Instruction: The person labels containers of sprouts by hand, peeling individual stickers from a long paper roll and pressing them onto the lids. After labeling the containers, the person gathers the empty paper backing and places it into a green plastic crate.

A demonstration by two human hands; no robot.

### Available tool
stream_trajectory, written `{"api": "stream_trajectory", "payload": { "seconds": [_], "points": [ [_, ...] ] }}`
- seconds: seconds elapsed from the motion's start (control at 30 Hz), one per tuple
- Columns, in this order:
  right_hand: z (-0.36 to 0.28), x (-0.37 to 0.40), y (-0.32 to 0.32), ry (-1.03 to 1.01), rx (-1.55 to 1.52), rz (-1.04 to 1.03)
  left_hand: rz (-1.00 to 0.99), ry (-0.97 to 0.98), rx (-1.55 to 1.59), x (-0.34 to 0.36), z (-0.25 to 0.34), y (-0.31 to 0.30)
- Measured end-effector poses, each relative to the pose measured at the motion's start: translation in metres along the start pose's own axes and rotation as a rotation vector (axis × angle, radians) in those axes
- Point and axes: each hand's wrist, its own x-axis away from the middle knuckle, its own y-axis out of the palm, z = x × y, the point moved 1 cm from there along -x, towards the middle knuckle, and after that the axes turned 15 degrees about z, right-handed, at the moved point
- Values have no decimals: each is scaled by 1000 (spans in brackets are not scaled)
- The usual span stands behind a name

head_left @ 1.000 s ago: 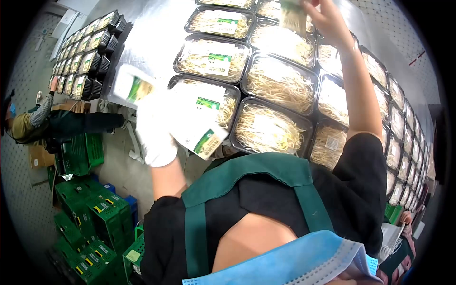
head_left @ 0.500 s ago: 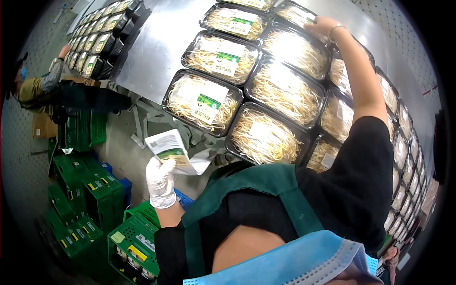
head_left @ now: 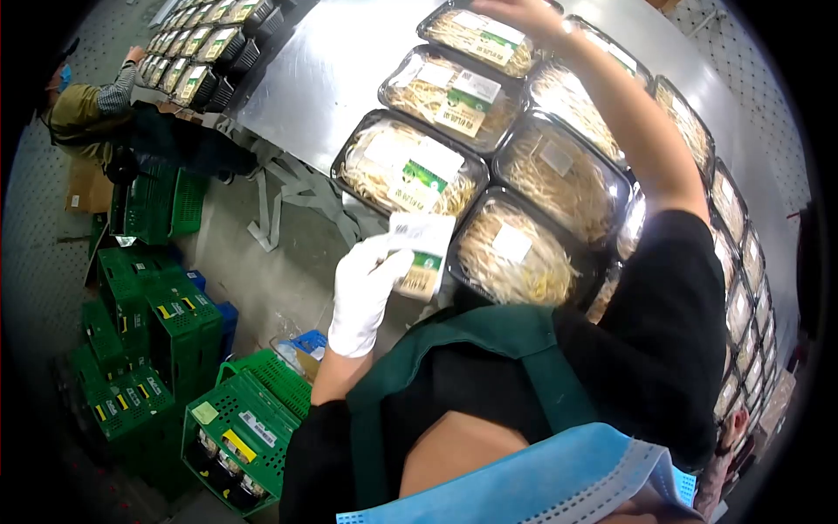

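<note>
A worker in a green apron and black shirt stands at the near edge of a stainless-steel packing table lined with black plastic trays of bean sprouts. The left hand, in a white glove, is closed on a small stack of printed labels. Thumb and fingers pinch the stack's lower edge, holding it upright just off the table's near edge. It sits between a labelled tray and a neighbouring tray that carries only a small white sticker.

The bare right arm stretches out over the rows, and the right hand lies over the far tray. That tray has a green-and-white label, and the hand is at its far end. The frame's top edge cuts off the fingers, so whether they are spread or curled cannot be told.

More sealed trays run in a line along the table's right side. On the floor to the worker's left stand stacked green crates, some with packed goods inside. At the table's far left corner, a second person in a striped sleeve reaches toward another row of labelled trays. A blue face mask hangs at the bottom of the view.
</note>
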Motion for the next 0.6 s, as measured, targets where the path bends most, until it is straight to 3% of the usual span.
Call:
{"api": "stream_trajectory", "payload": {
  "seconds": [0.03,0.07,0.13,0.2,0.3,0.33,0.37,0.4,0.43,0.47,0.5,0.53,0.57,0.6],
  "points": [
    [-52,41,-9,-48,-271,-150,-7,31,4,-2,-1,4],
    [-108,85,-28,11,-411,-454,-16,64,8,-3,-3,11],
    [-156,148,-42,-182,-276,-606,88,131,220,10,16,43],
    [-172,178,-43,-213,-47,-291,-52,93,138,16,9,37],
    [-183,205,-59,-129,-130,-171,-65,170,99,25,-10,32],
    [-183,211,-66,-150,-150,-109,-116,175,-92,29,-1,37],
    [-169,209,-74,-156,-18,34,-126,178,-90,30,-2,37],
    [-145,192,-90,-172,103,190,-244,313,-127,31,-2,38],
    [-139,173,-114,7,218,198,-359,446,-162,33,-3,39],
    [-87,156,-130,111,172,99,-358,448,-158,34,-2,38],
    [-66,147,-138,185,275,110,-317,129,-89,35,-3,33],
    [8,146,-129,-246,346,94,-271,-189,-19,35,-5,28],
    [-14,144,-120,259,381,257,-255,-145,-32,32,-16,20],
    [30,135,-112,132,850,-61,-251,-142,-28,31,-24,14]
  ]
}}
